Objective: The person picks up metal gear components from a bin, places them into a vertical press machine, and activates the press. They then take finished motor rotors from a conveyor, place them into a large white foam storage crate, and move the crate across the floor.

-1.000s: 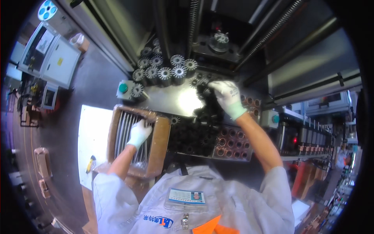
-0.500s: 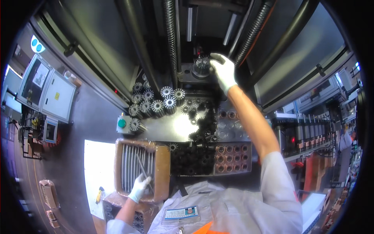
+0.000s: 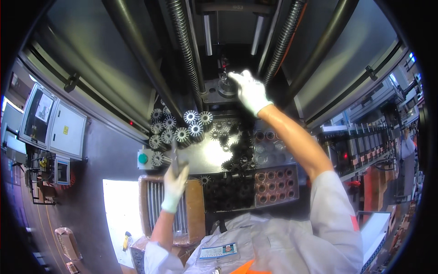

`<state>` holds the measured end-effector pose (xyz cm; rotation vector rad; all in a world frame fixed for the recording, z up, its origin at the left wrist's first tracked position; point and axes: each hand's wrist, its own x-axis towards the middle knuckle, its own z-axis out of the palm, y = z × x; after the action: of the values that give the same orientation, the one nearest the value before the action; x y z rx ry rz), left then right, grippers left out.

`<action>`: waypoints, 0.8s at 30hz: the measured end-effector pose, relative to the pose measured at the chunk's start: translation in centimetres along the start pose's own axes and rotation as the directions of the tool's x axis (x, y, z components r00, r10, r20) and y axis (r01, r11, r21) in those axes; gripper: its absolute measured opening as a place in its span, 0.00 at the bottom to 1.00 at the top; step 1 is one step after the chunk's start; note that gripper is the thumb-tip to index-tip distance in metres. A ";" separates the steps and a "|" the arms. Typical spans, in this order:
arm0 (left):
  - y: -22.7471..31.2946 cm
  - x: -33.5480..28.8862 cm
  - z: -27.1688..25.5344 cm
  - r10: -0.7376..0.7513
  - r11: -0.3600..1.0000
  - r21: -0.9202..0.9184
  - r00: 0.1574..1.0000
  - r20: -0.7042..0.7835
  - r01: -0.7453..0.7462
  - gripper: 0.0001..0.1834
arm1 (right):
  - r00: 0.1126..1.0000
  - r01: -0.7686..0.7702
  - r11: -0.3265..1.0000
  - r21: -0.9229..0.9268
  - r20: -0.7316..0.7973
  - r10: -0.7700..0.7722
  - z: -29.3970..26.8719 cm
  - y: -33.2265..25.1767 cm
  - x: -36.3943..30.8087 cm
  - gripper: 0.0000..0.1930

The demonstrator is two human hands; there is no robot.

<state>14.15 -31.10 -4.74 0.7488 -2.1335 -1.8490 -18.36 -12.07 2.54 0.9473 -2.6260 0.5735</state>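
Observation:
My left hand [image 3: 175,185], in a white glove, is closed around a metal shaft [image 3: 174,153], which points up and away from me. The hand is above an open cardboard box [image 3: 195,211] that holds several similar shafts [image 3: 156,201] in a row. My gloved right hand [image 3: 252,93] is at the press's round fixture [image 3: 226,88], with a finger stretched over it and nothing visible held. The hand partly hides the fixture, so whether it touches it I cannot tell.
Slotted metal cores [image 3: 181,134] stand left on the metal table [image 3: 194,155], beside a green button box [image 3: 143,158]. Dark toothed discs [image 3: 237,148] are piled mid-table. A tray of copper-coloured rings [image 3: 275,186] lies right. Press columns [image 3: 137,59] flank the fixture.
My left hand has lifted the shaft from over the box and moved it forward toward the cores. My right hand stays at the fixture with its fingers shifted. The whole view has moved slightly.

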 end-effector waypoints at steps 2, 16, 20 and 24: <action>4.1 4.1 4.1 0.029 0.999 -0.022 0.994 0.108 -0.027 0.19 | 1.000 0.013 1.000 0.028 -0.007 -0.013 -1.3 0.5 0.3 0.19; 24.2 20.7 18.8 0.507 0.809 -0.327 0.861 -0.030 -0.488 0.13 | 0.970 -0.178 0.959 0.219 0.201 0.134 -11.3 7.2 -26.1 0.14; 25.6 26.6 18.9 0.651 0.716 -0.240 0.751 -0.109 -0.656 0.20 | 0.933 -0.324 0.916 0.238 0.242 0.267 -15.2 7.9 -33.8 0.12; 25.0 28.4 18.1 0.752 0.641 -0.227 0.659 -0.008 -0.733 0.22 | 0.903 -0.427 0.847 0.316 0.193 0.383 -16.5 9.7 -37.6 0.11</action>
<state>-24.36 -28.08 11.62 -0.2750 -1.8093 -1.5825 5.35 22.72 -0.41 0.5113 -2.9137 1.1556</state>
